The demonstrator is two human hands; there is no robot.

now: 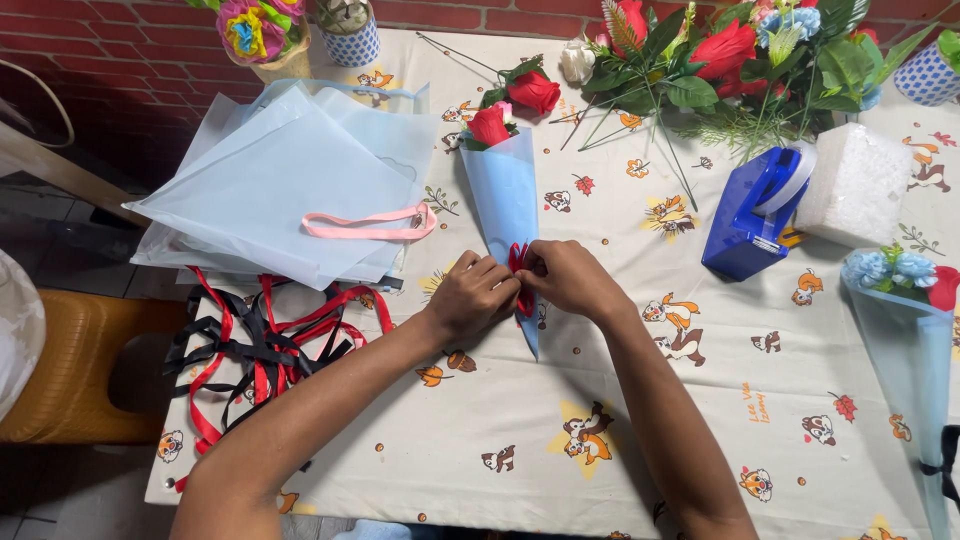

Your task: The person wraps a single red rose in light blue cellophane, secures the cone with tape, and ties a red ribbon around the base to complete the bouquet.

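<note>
A light blue paper cone [505,195] lies on the table with a red rose [489,126] poking out of its far end. Near its narrow end, a red ribbon [519,262] wraps the cone. My left hand [472,296] and my right hand [566,278] meet there, fingers pinched on the ribbon from both sides. Part of the ribbon is hidden under my fingers.
A stack of pale blue sheets [280,190] with a pink ribbon [370,226] lies left. Red and black ribbons [262,345] hang at the table's left edge. A blue tape dispenser [752,212], white foam block [856,185], loose flowers [720,60] and another wrapped cone [910,330] sit right.
</note>
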